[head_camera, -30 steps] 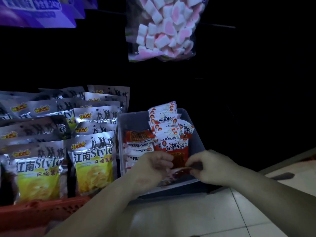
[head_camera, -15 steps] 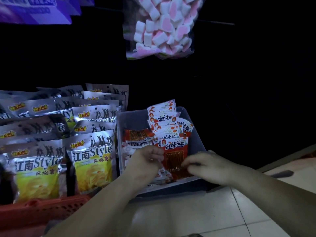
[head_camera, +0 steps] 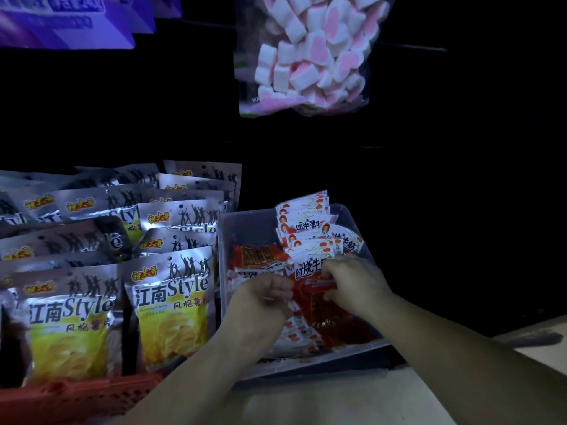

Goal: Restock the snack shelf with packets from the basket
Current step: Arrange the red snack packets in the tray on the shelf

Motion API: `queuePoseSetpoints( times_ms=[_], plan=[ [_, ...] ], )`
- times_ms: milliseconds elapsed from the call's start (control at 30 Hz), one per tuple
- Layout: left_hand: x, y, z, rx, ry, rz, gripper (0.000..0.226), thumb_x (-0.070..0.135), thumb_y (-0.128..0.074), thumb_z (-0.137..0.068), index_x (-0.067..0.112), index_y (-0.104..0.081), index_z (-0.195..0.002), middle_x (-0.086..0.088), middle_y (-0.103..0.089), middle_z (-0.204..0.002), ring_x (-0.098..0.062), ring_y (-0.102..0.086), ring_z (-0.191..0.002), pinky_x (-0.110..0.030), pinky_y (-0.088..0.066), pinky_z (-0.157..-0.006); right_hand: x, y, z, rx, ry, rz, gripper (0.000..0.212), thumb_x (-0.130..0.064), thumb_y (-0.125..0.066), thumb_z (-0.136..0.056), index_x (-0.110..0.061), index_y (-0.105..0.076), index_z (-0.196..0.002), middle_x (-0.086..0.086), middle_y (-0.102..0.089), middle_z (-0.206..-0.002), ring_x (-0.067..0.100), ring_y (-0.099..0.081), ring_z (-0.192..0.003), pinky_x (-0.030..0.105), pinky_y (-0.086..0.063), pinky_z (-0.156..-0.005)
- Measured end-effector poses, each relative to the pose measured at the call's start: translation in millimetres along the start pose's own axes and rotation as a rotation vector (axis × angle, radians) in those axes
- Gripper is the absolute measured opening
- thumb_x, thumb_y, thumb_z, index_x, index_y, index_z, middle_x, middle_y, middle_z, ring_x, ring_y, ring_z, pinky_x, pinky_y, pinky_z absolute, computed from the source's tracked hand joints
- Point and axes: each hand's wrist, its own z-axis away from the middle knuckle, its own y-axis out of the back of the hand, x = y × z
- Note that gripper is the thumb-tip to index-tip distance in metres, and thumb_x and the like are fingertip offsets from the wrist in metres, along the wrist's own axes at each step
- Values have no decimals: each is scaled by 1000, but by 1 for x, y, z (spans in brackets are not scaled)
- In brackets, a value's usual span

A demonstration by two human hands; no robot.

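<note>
Both forearms reach into the clear bin (head_camera: 350,210). The right hand (head_camera: 352,283) pinches a red packet (head_camera: 325,308) at its top; the left hand (head_camera: 264,299) curls its fingers beside it (grip unclear).

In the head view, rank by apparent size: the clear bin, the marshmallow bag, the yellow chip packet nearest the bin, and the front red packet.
1. clear bin
2. marshmallow bag, cropped by the frame's top edge, so its rank is unsure
3. yellow chip packet
4. red packet, partly covered

Hanging marshmallow bag (head_camera: 306,53), purple boxes (head_camera: 61,23)
</note>
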Motion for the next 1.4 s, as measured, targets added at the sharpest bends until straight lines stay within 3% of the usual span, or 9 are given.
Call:
queuePoseSetpoints(
  times_ms=[67, 267, 500, 700, 900, 1033, 1133, 1233, 1400],
  plan=[
    [-3, 2, 0, 7, 22, 8, 38, -14, -46, -95, 17, -67, -94, -12, -71, -107, -25, -69, -96, -9, -45, -49, 6, -1, 0, 51, 16, 63, 17, -39, -75, -89, -33, -60, -89, -9, -65, -105, 16, -57, -111, 32, -43, -92],
    [-7, 5, -3, 69, 24, 43, 35, -13, -51, -93, 14, -71, -99, -6, -73, -108, -25, -71, -95, -9, -44, -49, 16, 10, 3, 199, 10, -76, 24, -37, -68, -97, -33, -51, -81, -9, -60, -88, 16, -57, -99, 30, -36, -78],
    [0, 13, 8, 86, -43, 18, 33, -13, -54, -93, 14, -72, -95, -7, -73, -106, -24, -70, -101, -8, -47, -52, 16, 55, 20, 349, 104, -473, 14, -14, -76, -90, -23, -67, -85, -9, -67, -89, 16, -66, -87, 39, -56, -75],
    [-3, 14, 19, 110, -135, -73, 32, -5, -61, -93, 25, -73, -89, 6, -74, -99, -13, -71, -98, -19, -54, -70, 19, 54, 35, 291, 77, -428, 21, -12, -71, -93, -26, -60, -82, -22, -57, -75, -12, -53, -71, 28, -50, -69],
    [6, 17, 31, 58, -307, -96, 29, 17, -75, -91, 39, -65, -106, 19, -68, -114, 10, -62, -102, -13, -53, -83, 13, 92, 42, 102, 113, -789, 25, -8, -84, -83, -22, -66, -73, -9, -70, -69, 7, -67, -67, 30, -54, -68],
    [22, 20, 39, -26, -338, 51, 31, -2, -77, -86, 21, -56, -91, 6, -73, -95, -7, -71, -89, -26, -59, -69, -8, 120, 53, -34, 190, -1016, 24, -14, -89, -79, -16, -66, -87, 14, -77, -90, 37, -74, -82, 48, -61, -75],
    [28, 24, 40, 100, -364, 117, 28, -9, -73, -86, 15, -57, -84, -1, -72, -79, -15, -69, -74, -33, -54, -65, -28, 117, 59, 176, 164, -1015, 39, -17, -93, -73, -23, -58, -90, 2, -69, -91, 13, -64, -74, 36, -53, -73],
    [30, 32, 47, 118, -296, 236, 33, -13, -68, -88, 17, -68, -102, -5, -76, -90, -21, -73, -78, -45, -61, -68, -31, 111, 66, 297, 124, -1034, 38, -17, -90, -77, -23, -54, -90, 5, -62, -100, 22, -60, -81, 40, -52, -77],
    [22, 48, 58, -13, -183, 358, 51, -11, -67, -90, 27, -66, -125, -3, -77, -112, -26, -76, -97, -49, -63, -80, -38, 104, 86, -58, 90, -1282, 29, -4, -79, -86, -29, -71, -98, -1, -76, -105, 20, -74, -99, 50, -58, -94]
  ],
)
